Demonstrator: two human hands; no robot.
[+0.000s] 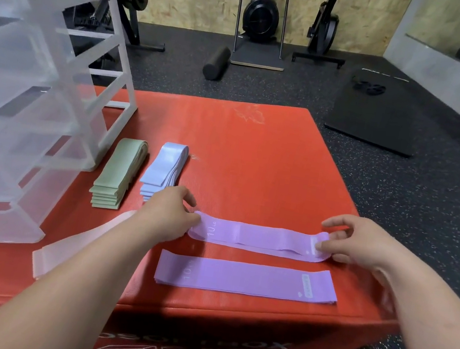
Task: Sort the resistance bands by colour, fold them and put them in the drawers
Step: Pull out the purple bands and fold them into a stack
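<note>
Left hand (169, 213) and right hand (354, 244) pinch opposite ends of a purple band (261, 236), stretched flat on the red box (256, 154). Second purple band (245, 277) lies just beside it, nearer the camera.

Clear drawer unit (20, 108) cut off by the left and top edges. Pink band (70, 245) partly hidden under the left forearm (78, 271). Left hand (167, 212) covers one end of the farther purple band (261, 236). Nearer purple band (244, 279) has a label too small to read.

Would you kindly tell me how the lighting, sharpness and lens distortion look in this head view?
Head view: soft, even light, thin shadows under the farther purple band and nearer purple band; mild sheen on the blue stack; the clear drawer unit leans and bows from wide-angle distortion; forearms at the bottom edge look smeared.
</note>
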